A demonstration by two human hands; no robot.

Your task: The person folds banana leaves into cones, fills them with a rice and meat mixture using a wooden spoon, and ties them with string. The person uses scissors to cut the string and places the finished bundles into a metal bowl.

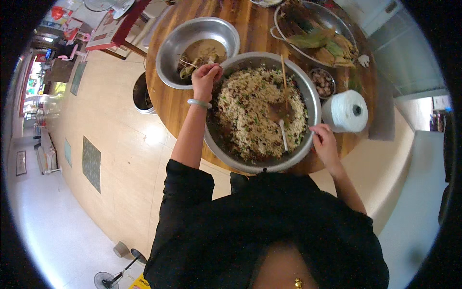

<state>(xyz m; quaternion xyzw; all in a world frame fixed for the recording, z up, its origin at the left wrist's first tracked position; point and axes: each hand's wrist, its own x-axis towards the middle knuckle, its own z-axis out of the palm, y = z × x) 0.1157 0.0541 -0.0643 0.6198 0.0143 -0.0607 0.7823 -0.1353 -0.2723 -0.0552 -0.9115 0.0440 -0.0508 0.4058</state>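
Note:
My left hand (204, 80), with a pale bangle at the wrist, hovers between two metal basins, thumb and fingers drawn together. A white string (190, 64) runs close to it; whether the fingers hold it is unclear. Below lie leaf-wrapped rice dumplings (195, 67) in the left metal basin (169, 47). At the right rim of the large metal basin (260, 167) is my right hand (325, 142), fingers bent and pinched; any thin thing in them cannot be made out. Seasoned rice (245, 108) with green and dark bits fills the large basin, a chopstick (284, 79) and white spoon (283, 135) resting in it.
On the round wooden table (252, 34), a cone of white string (344, 111) stands beside a small bowl of meat chunks (322, 83). Farther back, a wide metal basin (279, 21) holds long leaves (325, 41). A bucket (142, 95) stands on the floor by the table's left edge.

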